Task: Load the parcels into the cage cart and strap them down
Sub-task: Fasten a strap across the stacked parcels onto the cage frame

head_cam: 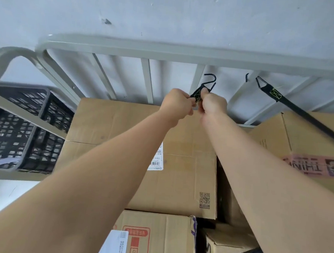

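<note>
Both arms are stretched forward. The left hand (176, 104) and right hand (213, 104) are held side by side, almost touching, with the fingers of each curled tight. The stitched strap end (196, 93), black webbing with yellow cross-stitching, is pinched between the two hands.

The hook (210, 81), of black wire, stands just above the right hand's fingertips with its bend uppermost. It is held just under the top rail of the cage cart (167, 51), beside an upright bar (199, 73). A gap is seen between hook and rail.

Right of the right hand, a second strap (305, 116) is seen, with its end fitting up by the rail. Whether that fitting is caught on the rail cannot be told. The strap runs down and away to the right, over the taped parcel (309, 140), which is crossed by pink tape.

Under both hands and forearms lies the large parcel (113, 122), with a white label (156, 161) beside the left forearm. Nearer the body, between the forearms, the printed parcel (162, 234) with red markings is noted. The small box (225, 247) sits lower, near the right forearm.

Left of the left arm, beyond the cart's side frame (0, 65), a black crate (13, 131) is seen.
</note>
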`<state>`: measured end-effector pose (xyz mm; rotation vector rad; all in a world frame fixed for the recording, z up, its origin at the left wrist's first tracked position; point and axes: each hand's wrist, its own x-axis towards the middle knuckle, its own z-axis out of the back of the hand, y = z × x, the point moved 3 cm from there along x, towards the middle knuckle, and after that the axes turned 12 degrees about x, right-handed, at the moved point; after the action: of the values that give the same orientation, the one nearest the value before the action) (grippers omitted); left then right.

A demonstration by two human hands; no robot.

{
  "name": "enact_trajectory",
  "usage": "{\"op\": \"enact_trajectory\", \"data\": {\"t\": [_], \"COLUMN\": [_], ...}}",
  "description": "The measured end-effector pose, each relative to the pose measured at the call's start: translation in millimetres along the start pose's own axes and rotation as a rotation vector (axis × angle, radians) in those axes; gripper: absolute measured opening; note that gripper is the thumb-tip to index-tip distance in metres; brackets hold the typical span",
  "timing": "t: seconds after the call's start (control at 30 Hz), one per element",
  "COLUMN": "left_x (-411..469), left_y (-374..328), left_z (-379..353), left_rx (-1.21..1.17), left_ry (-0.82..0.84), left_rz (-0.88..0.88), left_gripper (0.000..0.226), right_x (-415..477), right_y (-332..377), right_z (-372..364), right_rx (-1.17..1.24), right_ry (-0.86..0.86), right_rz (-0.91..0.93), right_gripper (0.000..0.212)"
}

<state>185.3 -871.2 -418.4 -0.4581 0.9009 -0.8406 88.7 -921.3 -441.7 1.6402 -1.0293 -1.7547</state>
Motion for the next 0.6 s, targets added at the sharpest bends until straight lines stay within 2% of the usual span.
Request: {"op": "enact_trajectory", "data": {"t": [0.23,0.43,0.6], "left_x": [18.7,10.5,3.5], "left_y": [8.7,31.0,30.1], "left_z": [5.7,5.0,10.0], "left_rx": [-0.063,-0.106,-0.002], "left_ry": [-0.050,-0.011,-0.046], "left_rz": [0.034,0.064,0.032], "left_gripper": [0.021,0.021,0.023], "right_x": [6.7,-0.4,-6.0], "right_y": [3.1,-16.5,-13.9], "right_z": [-19.8,-23.1,-23.7], "right_rx": [-0.100,-0.145,-0.114], "right_ry": [0.054,0.131,0.157], "right_rz": [0.049,0.044,0.011], "right_gripper": [0.037,0.035,0.035]}}
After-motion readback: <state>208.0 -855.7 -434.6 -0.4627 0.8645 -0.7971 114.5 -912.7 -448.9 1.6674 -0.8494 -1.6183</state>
